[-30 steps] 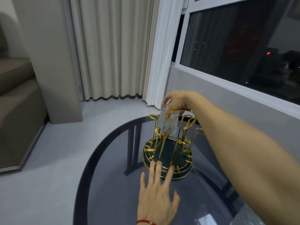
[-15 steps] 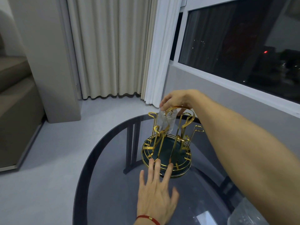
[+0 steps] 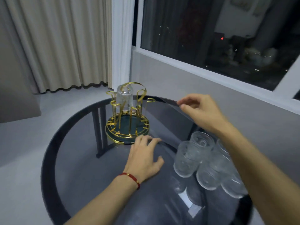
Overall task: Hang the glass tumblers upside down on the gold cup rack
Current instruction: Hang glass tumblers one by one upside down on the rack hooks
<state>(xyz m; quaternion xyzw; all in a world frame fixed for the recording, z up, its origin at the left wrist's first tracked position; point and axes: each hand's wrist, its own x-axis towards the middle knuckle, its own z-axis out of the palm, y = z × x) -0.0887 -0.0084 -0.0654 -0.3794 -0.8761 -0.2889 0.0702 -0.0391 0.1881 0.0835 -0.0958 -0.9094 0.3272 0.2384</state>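
The gold cup rack with a dark round base stands at the far side of the round glass table. One glass tumbler hangs upside down on a rack peg. Several more tumblers stand clustered at the table's right. My left hand rests flat on the glass just in front of the rack, fingers spread, holding nothing. My right hand hovers to the right of the rack above the tumblers, fingers loosely curled and empty.
A wall with a dark window runs close behind the table on the right. Cream curtains hang at the back left. Grey floor lies beyond the table's left edge. The table's dark legs show through the glass top.
My right hand has let go of the tumbler, which now hangs on the rack, and pulled back to the right. The view has swung right, bringing the other tumblers into sight.
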